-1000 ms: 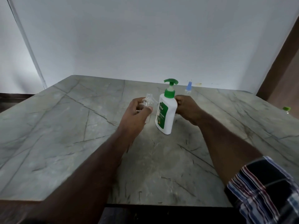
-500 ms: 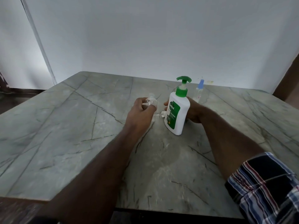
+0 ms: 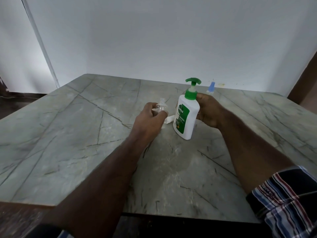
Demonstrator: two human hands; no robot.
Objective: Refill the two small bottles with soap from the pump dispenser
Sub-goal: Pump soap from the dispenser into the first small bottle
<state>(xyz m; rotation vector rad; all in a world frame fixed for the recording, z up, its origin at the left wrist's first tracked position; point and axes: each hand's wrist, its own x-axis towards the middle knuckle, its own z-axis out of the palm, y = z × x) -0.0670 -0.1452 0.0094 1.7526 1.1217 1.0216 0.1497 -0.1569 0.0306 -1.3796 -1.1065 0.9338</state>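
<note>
A white pump dispenser (image 3: 186, 115) with a green pump head and green label stands mid-table, leaning a little to the left. My right hand (image 3: 208, 110) grips its right side, thumb near the green collar. My left hand (image 3: 149, 121) holds a small clear bottle (image 3: 162, 107) just left of the dispenser; the bottle's neck is uncapped and upright. A small white cap (image 3: 169, 119) lies on the table between the clear bottle and the dispenser. The second small bottle (image 3: 211, 88), with a blue cap, stands behind the dispenser near the wall, partly hidden by my right hand.
The grey marble table (image 3: 85, 134) runs back to a white wall. Its front edge is near my forearms. A brown door frame (image 3: 307, 83) stands at the far right. A checked sleeve (image 3: 288, 200) covers my right upper arm.
My right hand has shifted from behind the dispenser's lower body up to its right shoulder. My left hand keeps the clear bottle beside it. The camera has swung slightly left.
</note>
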